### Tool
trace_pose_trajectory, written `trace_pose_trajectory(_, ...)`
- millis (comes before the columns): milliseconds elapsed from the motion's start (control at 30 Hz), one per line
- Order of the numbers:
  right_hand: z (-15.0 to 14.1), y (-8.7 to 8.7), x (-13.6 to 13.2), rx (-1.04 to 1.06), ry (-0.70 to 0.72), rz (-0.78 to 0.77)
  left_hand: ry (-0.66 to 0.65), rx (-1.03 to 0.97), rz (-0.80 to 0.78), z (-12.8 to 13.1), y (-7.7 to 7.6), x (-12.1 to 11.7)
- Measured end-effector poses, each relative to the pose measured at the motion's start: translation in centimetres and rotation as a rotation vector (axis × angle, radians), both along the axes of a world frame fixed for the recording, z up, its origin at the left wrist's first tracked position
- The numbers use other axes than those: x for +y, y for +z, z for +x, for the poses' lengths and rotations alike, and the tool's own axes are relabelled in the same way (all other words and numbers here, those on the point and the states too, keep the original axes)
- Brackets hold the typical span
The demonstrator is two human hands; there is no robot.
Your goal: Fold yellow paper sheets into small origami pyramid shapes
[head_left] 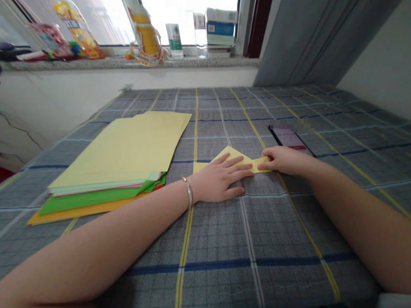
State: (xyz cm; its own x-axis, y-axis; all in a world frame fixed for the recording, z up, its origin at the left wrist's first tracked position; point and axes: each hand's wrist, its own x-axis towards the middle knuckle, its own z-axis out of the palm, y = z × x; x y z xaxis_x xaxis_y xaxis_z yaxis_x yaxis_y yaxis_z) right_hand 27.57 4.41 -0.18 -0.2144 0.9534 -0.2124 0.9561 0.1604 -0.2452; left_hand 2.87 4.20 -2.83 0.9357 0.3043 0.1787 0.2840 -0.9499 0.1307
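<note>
Between your left hand (220,178) and right hand (284,160), folded yellow paper (231,159) runs sideways; left's flat on it, right's on its end, can't tell if pinching.

You have a plaid-sheeted bed (210,267) with a stack of colored paper (117,153) on the left, folded yellow paper (230,156) near the middle, and a smartphone (288,139) to the far right.

A bedroom at home, plaid bedsheet (217,258), stone windowsill (85,63) with bottles (200,29), grey curtain (299,36)

Folded yellow paper (231,156) is partly hidden
</note>
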Motion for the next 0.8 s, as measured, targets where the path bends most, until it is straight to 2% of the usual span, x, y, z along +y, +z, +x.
trace_pose_trajectory(333, 0.1, 0.0, 0.0, 0.007, 0.016, -0.007, -0.037, 0.018, 0.024, 1.0, 0.6, -0.1)
trace_pose_trajectory(800, 0.0, 0.2, 0.0, 0.012, -0.001, -0.036, -0.069, 0.022, 0.063, 1.2, 0.5, 0.4)
